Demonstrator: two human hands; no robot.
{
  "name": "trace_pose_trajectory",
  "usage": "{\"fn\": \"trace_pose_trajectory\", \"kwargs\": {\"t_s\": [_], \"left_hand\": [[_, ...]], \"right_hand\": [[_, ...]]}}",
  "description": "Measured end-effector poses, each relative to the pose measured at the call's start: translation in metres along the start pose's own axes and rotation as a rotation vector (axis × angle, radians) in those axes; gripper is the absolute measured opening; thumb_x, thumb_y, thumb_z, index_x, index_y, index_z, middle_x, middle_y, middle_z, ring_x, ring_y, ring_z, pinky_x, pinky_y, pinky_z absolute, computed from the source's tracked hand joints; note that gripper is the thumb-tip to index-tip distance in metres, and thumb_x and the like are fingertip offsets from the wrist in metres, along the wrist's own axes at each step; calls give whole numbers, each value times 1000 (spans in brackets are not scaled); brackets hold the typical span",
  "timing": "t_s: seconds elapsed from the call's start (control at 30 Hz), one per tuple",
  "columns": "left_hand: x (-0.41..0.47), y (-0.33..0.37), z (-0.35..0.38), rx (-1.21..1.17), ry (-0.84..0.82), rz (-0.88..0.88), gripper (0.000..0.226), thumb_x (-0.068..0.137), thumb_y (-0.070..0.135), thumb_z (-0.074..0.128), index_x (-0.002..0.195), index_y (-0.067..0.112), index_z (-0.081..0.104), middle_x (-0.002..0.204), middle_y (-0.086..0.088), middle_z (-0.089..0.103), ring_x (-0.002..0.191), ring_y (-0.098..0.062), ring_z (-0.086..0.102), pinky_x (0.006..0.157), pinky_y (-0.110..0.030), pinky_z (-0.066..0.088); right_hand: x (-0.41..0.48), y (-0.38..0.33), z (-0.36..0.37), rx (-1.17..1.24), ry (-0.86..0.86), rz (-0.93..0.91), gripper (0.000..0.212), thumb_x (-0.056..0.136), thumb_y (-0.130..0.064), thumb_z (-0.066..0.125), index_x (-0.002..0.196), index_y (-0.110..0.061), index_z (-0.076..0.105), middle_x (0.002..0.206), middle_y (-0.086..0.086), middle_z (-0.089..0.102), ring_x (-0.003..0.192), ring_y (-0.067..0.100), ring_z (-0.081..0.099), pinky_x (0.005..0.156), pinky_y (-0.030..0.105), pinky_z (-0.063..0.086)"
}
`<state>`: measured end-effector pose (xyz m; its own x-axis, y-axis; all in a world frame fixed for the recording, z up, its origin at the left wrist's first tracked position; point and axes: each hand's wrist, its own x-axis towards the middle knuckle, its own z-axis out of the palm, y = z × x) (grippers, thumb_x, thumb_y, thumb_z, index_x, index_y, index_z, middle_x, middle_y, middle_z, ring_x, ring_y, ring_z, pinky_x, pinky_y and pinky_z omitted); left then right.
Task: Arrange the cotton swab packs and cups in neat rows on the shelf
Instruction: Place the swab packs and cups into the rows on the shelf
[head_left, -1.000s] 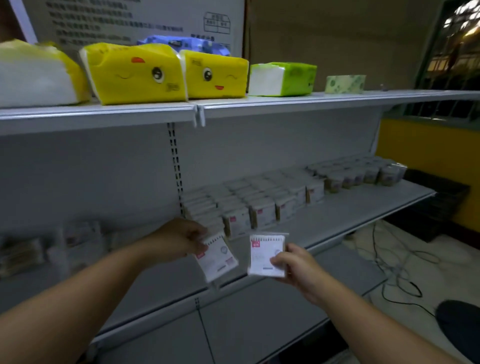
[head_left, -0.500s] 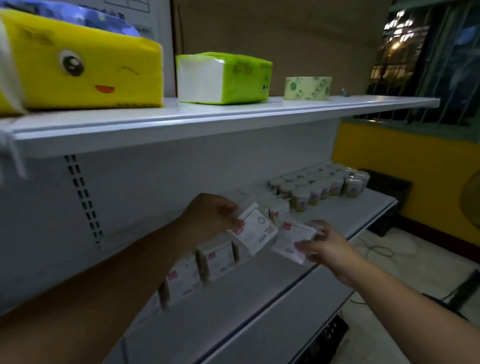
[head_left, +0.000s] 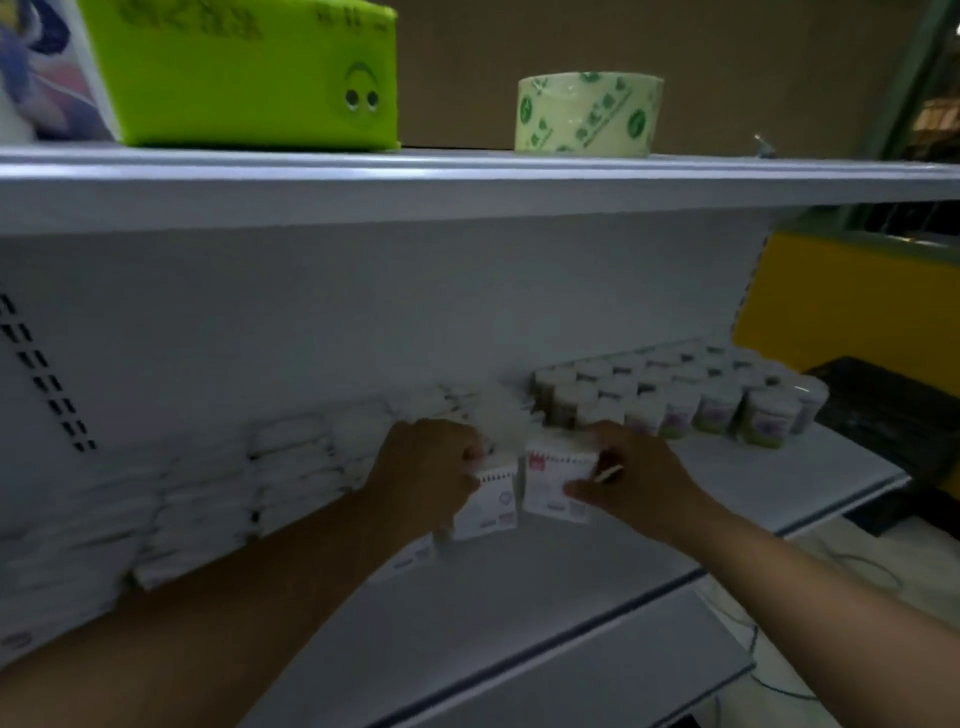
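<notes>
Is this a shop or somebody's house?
Most likely a small shop. White metal shelves hold many of the same cotton swab packs and cups in rows, and a green tissue pack sits on the shelf above.

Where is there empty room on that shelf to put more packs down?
The front strip of the shelf is bare, between its front edge and the rows of packs, and in front of the cups. The back is crowded. Both hands, left and right, hold packs by the gap between packs and cups.
</notes>
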<state>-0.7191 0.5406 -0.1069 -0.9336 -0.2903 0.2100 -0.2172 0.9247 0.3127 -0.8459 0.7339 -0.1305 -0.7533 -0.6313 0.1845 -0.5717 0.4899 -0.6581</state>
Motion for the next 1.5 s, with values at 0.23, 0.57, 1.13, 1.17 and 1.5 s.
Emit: {"fn": "trace_pose_trajectory", "kwargs": {"t_s": [0.23, 0.57, 1.13, 1.17, 1.5], "left_hand": [[-7, 6, 13, 414, 41, -71, 28, 83, 25, 59, 111, 26, 60, 109, 5, 61, 106, -19, 53, 89, -31, 32], [-27, 17, 20, 403, 28, -132, 55, 83, 33, 60, 132, 14, 45, 136, -9, 42, 132, -30, 32, 105, -43, 23], [-365, -191, -179, 550, -279, -702, 71, 96, 51, 38, 151, 16, 10, 159, -7, 4, 146, -27, -5, 118, -45, 9], [-390, -202, -185, 533, -291, -735, 71, 96, 52, 38, 151, 17, 9, 159, -7, 3, 146, -27, -6, 118, -45, 10], [-516, -288, -200, 394, -211, -893, 66, 97, 50, 38, 151, 22, 12, 159, -3, 2, 146, -22, -7, 119, -43, 5]], "right_hand": [[27, 34, 18, -443, 25, -538, 53, 79, -52, 59, 123, -23, 54, 126, 5, 52, 111, 23, 52, 84, 31, 51], [29, 29, 18, -609, -28, -678, 59, 90, -59, 33, 109, -13, 65, 121, 13, 58, 112, 26, 44, 88, 41, 48], [-122, -309, 213, -644, -277, -1175, 55, 92, -39, 46, 139, -11, 44, 156, 12, 21, 145, 27, 15, 114, 42, -10], [-136, -331, 230, -658, -354, -1147, 58, 94, -37, 43, 144, -9, 33, 158, 11, 10, 146, 26, 5, 114, 41, -13], [-187, -448, 348, -504, -546, -1226, 60, 97, -35, 40, 148, -10, 21, 159, 10, -3, 146, 26, -3, 117, 37, -4]]}}
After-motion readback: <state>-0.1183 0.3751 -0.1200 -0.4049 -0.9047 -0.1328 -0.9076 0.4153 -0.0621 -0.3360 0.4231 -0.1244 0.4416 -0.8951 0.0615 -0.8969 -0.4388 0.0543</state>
